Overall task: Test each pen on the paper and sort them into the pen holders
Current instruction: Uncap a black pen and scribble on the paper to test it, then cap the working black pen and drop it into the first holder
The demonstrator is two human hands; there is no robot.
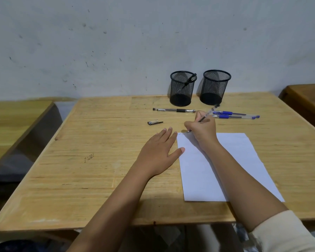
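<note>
Plain classroom or study room, worn wooden desks [98,160], scuffed pale wall [98,42]

Dim, even light, soft (edges warped)

No legible writing on paper [231,160] or table [98,142].

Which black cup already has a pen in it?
The left cup: a black pen leans inside it against the rim. The right cup looks empty.
</note>
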